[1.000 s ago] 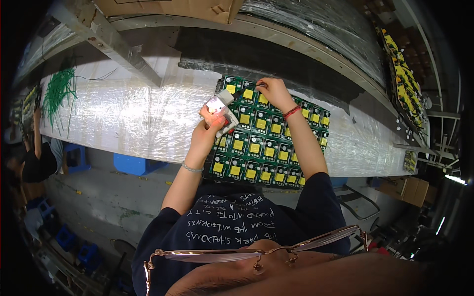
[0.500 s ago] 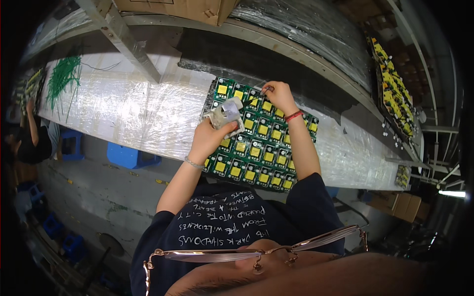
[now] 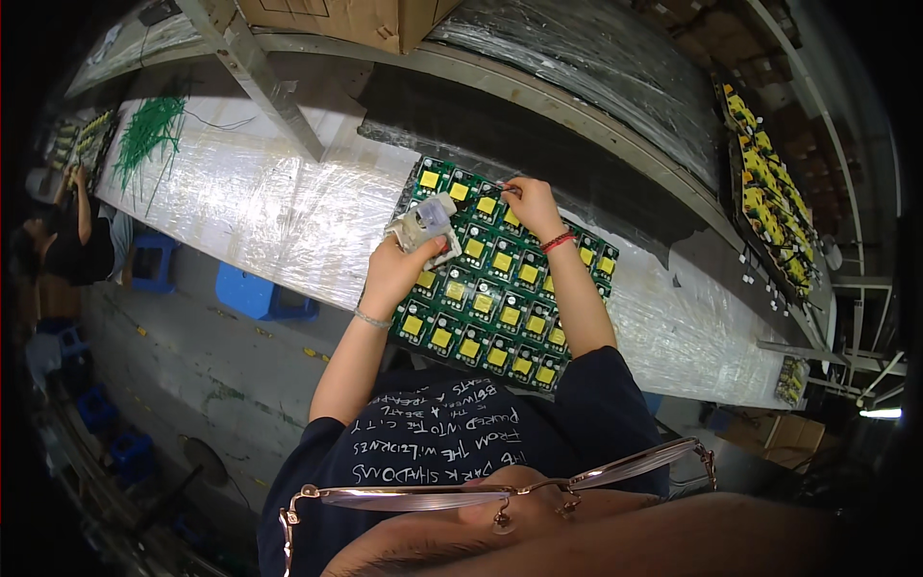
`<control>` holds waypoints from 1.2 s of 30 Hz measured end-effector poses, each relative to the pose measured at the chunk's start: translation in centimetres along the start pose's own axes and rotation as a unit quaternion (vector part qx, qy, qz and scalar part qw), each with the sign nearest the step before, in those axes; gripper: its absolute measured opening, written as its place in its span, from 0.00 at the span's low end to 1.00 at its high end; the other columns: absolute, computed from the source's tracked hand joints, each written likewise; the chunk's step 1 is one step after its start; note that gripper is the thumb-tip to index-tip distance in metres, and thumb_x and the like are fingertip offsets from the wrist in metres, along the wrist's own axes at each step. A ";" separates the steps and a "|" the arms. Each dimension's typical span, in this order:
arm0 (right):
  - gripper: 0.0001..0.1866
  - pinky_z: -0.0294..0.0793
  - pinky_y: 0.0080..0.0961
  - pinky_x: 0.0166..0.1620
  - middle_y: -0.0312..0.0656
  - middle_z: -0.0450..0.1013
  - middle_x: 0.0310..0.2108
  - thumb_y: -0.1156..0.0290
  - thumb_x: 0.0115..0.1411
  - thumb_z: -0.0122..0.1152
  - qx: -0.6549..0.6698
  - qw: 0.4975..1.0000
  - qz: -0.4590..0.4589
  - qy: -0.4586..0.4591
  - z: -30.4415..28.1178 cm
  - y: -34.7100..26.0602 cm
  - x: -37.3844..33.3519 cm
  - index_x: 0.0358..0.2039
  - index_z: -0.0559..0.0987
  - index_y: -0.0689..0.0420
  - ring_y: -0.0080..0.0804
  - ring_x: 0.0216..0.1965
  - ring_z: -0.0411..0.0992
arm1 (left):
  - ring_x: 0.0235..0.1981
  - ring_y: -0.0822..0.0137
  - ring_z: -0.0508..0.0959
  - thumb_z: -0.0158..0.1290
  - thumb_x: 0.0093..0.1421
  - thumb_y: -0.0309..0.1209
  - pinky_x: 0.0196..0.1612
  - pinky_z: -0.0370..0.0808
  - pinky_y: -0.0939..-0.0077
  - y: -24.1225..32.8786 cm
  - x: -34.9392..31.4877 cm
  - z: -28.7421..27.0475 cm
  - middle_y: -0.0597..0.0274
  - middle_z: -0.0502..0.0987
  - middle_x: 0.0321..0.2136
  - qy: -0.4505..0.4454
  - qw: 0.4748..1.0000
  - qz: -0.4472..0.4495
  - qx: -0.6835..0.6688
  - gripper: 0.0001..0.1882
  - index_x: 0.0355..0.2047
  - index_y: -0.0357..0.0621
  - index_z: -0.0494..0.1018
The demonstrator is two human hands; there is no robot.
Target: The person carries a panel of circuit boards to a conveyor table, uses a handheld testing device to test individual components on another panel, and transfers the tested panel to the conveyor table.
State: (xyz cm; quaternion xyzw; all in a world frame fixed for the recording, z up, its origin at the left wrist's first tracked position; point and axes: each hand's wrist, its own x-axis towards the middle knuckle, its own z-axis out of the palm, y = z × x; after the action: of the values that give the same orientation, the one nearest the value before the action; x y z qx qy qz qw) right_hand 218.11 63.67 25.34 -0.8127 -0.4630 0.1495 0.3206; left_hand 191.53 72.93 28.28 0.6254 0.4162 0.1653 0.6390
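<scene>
Grey floor (image 3: pixel 288 365) below; across it, a long table (image 3: pixel 260 231), pale, covered in shiny, creased film (glare strong left of the boards). A torn-edged black sheet (image 3: pixel 538 144) lies along the table's far side. A co-worker (image 3: pixel 82 240) reaches over the table's left end; blue stool (image 3: pixel 255 288) beside the near edge. On the table, in front of the wearer, a block of circuit boards (image 3: pixel 495 332) in close rows: green, each with a square yellow block and small silvery parts. Left hand (image 3: pixel 394 269) grasps a whitish container (image 3: pixel 428 216), tilted over the boards' upper left, its surface partly translucent. Right hand (image 3: pixel 529 204) above the upper rows, fingertips pinched at a thin dark piece (image 3: pixel 493 188); too small to tell whether it is gripped.
</scene>
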 end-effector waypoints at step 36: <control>0.08 0.75 0.29 0.36 0.49 0.77 0.28 0.75 0.50 0.59 0.084 0.992 -0.085 -0.036 -5.3 -9.7 -7.2 0.32 0.80 0.62 0.40 0.30 0.77 | 0.38 0.71 0.76 0.59 0.53 0.40 0.42 0.72 0.78 2.4 -12.5 -3.3 0.53 0.76 0.39 0.003 1.000 -0.007 0.003 0.29 0.47 0.29 0.69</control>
State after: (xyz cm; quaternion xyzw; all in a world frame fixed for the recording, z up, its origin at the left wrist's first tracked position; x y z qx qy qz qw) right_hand 210.78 59.14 35.31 -0.7351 -0.5271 0.1889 0.3823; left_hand 182.40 66.37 34.99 0.6238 0.4230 0.1617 0.6371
